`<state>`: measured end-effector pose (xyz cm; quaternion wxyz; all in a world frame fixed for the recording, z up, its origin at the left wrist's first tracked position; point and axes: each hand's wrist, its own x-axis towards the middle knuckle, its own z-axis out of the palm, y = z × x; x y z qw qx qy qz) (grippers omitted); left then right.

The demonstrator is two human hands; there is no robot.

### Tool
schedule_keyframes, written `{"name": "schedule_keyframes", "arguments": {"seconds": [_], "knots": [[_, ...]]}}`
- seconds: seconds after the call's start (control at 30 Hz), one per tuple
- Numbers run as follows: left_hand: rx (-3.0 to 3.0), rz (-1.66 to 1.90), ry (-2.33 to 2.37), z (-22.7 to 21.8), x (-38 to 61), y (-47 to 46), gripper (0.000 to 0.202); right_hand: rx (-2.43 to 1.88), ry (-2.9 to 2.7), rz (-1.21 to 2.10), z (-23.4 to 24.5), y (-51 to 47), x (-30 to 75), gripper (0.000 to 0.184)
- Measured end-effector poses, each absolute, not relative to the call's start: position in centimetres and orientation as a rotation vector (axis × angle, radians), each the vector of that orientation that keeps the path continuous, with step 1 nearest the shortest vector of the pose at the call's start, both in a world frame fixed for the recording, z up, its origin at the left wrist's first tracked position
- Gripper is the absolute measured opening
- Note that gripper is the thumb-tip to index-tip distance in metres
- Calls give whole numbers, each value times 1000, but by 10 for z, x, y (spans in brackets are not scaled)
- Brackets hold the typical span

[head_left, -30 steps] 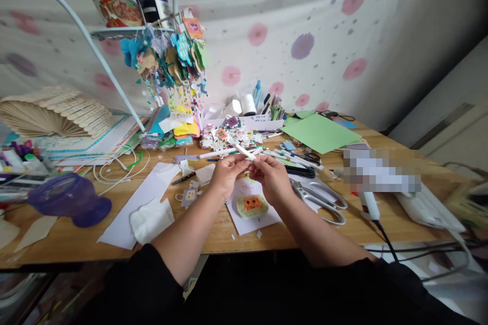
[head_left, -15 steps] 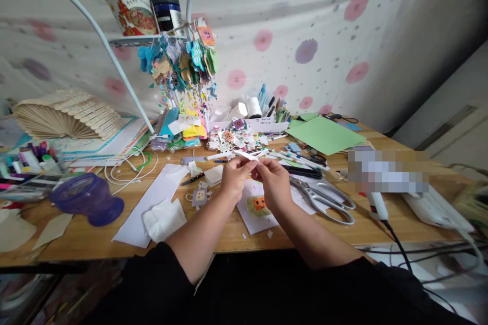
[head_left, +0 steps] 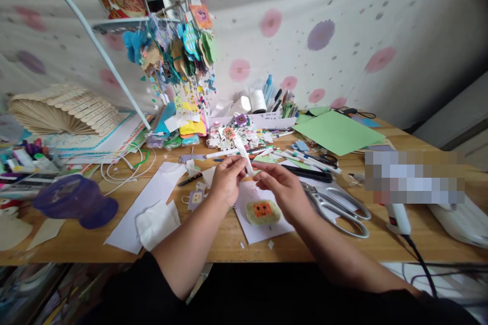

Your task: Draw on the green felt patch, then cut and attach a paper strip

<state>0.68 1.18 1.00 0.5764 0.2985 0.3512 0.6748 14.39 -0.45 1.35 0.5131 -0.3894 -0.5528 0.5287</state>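
- Work in hand, as judged: both hands manipulate a white strip (head_left: pixel 243 154) above the middle of the table (head_left: pixel 343 249), towards its front edge. It appears to be a fine rolling or peeling step.
- Left hand (head_left: pixel 226 180): fingers closed in a pinch on the strip's lower part.
- Right hand (head_left: pixel 284 189): fingertips drawn together at the strip's lower end. Whether they grip it or merely touch it cannot be told.
- White strip: narrow, pale, thin, apparently paper. It tilts up and away from the hands, clear of the table.
- Further handling, as judged, calls for a light, steady pinch, as the strip looks easily creased.
- Directly below the hands lies a white sheet (head_left: pixel 253 233) bearing a yellow-green patch (head_left: pixel 262 212) with an orange square.
- Scissors (head_left: pixel 337 204) lie just right of the sheet, pens (head_left: pixel 297 155) behind the hands, and green paper (head_left: pixel 337 132) towards the back right.
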Motion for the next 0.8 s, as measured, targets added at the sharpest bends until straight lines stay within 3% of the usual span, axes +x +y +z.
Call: {"name": "schedule_keyframes", "arguments": {"seconds": [0.03,0.2,0.37,0.57,0.8], "knots": [[693,1586,829,10,6,12,23,-978,-1394,1215,12,-6,163,27],[688,1544,853,11,5,10,23,-1468,-2190,64,-20,-14,277,27],[697,1484,846,11,7,7,22,-1569,-2374,-265,-48,-21,317,38],[705,1505,855,6,6,11,21,-1673,-2231,-62,-30,-26,309,36],[586,1553,868,11,13,9,23,-1412,-1700,1021,-8,-54,294,60]]}}
